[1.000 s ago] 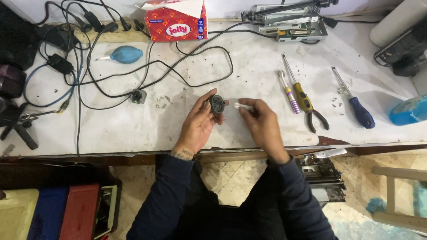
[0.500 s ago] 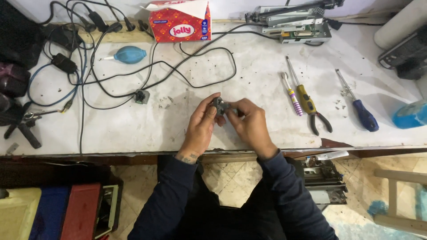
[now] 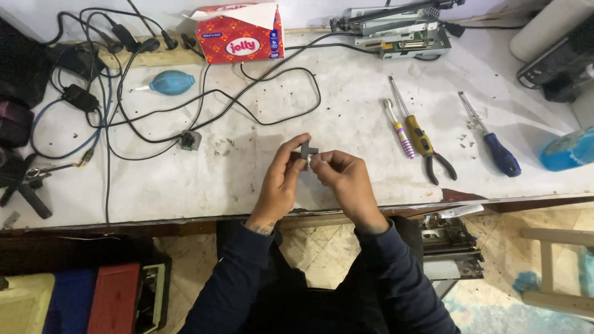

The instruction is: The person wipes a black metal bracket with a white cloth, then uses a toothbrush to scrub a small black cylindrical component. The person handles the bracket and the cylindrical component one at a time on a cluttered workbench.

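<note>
Both hands are meeting at centre frame, just above the near edge of the white workbench (image 3: 185,185). Left hand (image 3: 281,182) is pinching a small dark part (image 3: 305,149) between thumb and fingers. Right hand (image 3: 343,176) is closing its fingertips on a small white piece (image 3: 311,160), pressing it against the dark part. Pliers (image 3: 427,148) and blue-handled screwdriver (image 3: 495,145) are lying right of centre, black cables (image 3: 204,102) sprawling upper left.

L hand (image 3: 281,182) & R hand (image 3: 342,176) pinch small dark part (image 3: 305,149) over workbench (image 3: 346,124).
</note>
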